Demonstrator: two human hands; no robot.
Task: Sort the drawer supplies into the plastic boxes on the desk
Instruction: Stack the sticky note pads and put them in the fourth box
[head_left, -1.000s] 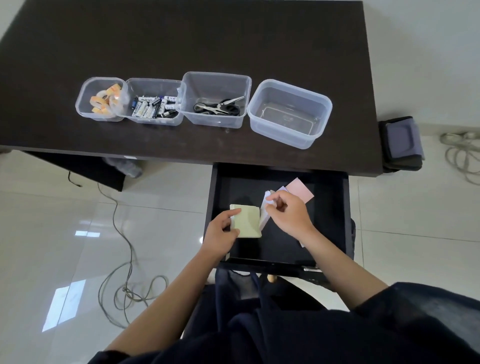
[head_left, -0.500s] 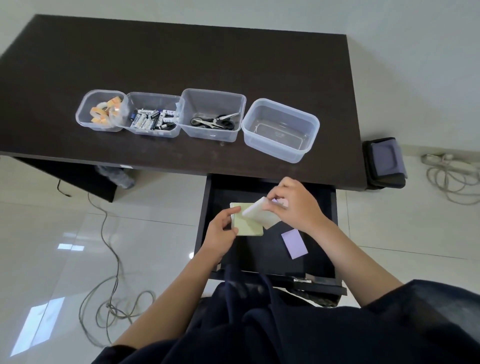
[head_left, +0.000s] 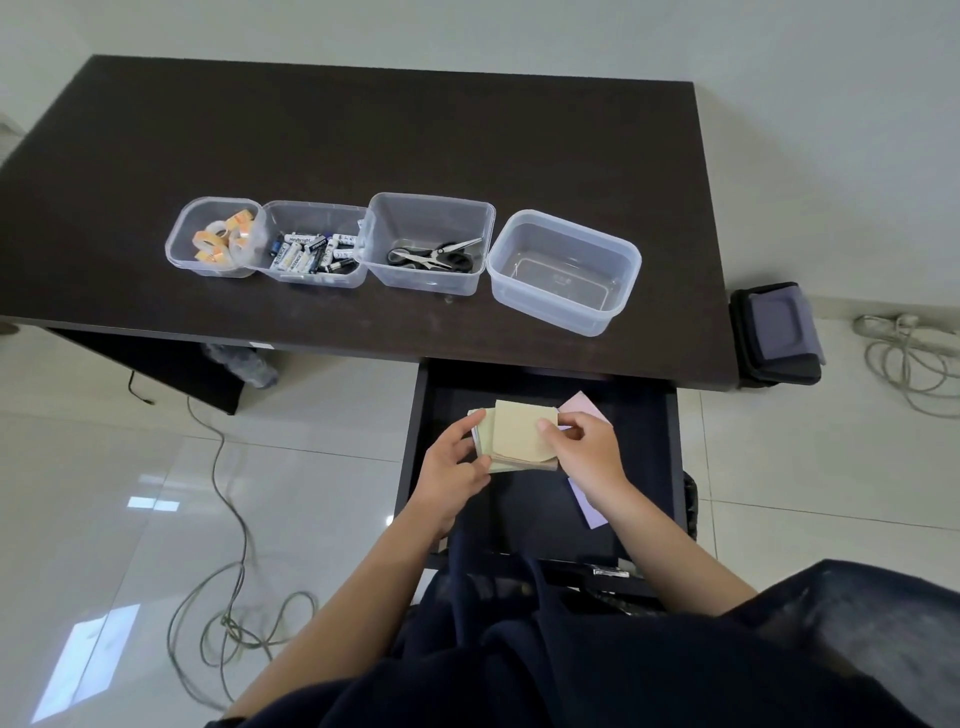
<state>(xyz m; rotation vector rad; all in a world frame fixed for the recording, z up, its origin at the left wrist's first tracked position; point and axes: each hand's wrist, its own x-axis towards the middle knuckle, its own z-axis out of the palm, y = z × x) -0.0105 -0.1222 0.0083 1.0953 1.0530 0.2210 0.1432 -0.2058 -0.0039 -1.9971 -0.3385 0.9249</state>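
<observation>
I see both hands over the open drawer (head_left: 652, 467): the left hand (head_left: 453, 470) and right hand (head_left: 587, 452) each pinch the yellow note stack (head_left: 517, 434). The empty box (head_left: 563, 271) sits on the desk beyond the drawer.

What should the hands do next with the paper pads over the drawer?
Probably square the pads into one stack. The left hand and right hand both hold them over the open drawer, and they sit offset. A pink pad and a purple pad lie loose in the drawer, and the rightmost box holds nothing.
</observation>
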